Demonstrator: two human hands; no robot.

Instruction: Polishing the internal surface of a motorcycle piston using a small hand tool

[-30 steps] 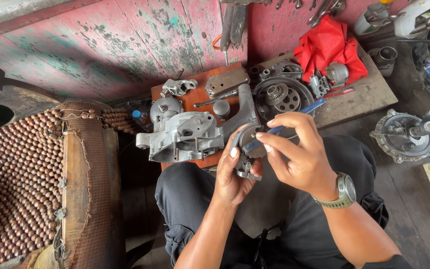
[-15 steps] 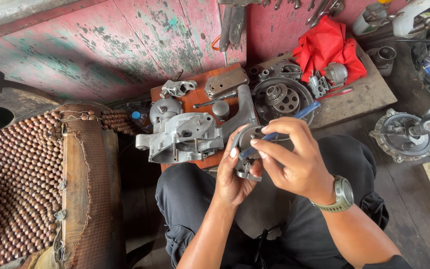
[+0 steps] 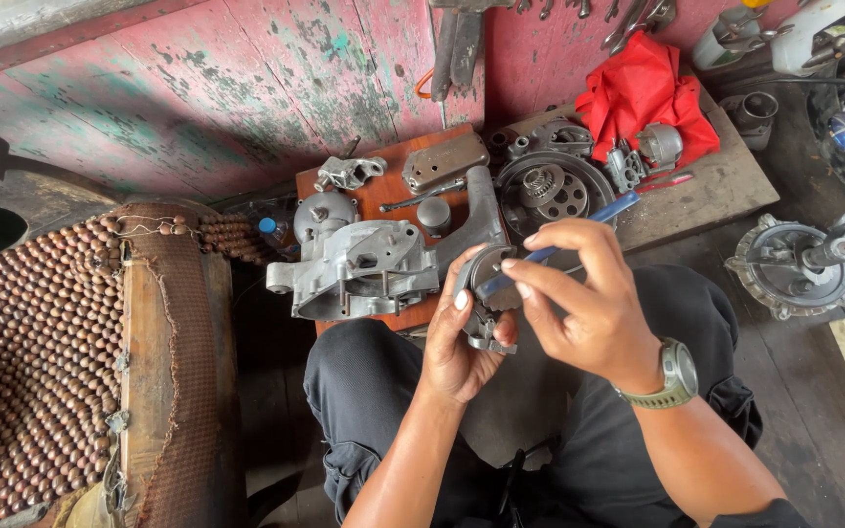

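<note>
My left hand (image 3: 457,342) grips a small grey metal engine part (image 3: 486,313) from below, held over my lap. My right hand (image 3: 584,303), with a watch on its wrist, pinches a thin blue-handled tool (image 3: 579,230) and lays its tip against that part. The part is partly hidden between my fingers. Just beyond my hands a large aluminium engine casing (image 3: 359,269) lies on a brown wooden board (image 3: 388,196).
A round clutch assembly (image 3: 555,191), a red cloth (image 3: 643,93) and small metal parts sit on a wooden platform. A round engine cover (image 3: 794,274) lies on the floor at right. A beaded seat cover (image 3: 36,332) fills the left. A worn pink wall (image 3: 198,88) stands behind.
My right hand has shifted slightly, sliding the blue tool along the part. My left hand keeps its hold.
</note>
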